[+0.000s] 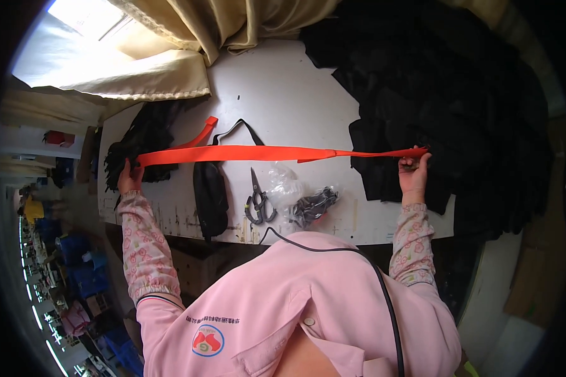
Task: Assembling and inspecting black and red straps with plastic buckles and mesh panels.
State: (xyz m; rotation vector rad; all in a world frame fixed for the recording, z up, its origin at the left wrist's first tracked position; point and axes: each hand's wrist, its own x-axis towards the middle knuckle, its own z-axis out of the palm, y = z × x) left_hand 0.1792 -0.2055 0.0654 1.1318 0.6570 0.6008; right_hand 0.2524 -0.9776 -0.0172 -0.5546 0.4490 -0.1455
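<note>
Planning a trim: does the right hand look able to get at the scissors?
Probably not directly: the right hand holds one end of the red strap, and clear plastic lies between that hand and the scissors.

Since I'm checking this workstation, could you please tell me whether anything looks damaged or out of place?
Only the white table stands out: dark marks along its near edge make it look stained or worn. The held red strap shows no visible damage.

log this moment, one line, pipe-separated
left hand: grips strap | right hand: grips strap | strap: red, spread between hands | scissors: on table, untouched | black cloth: right side
</note>
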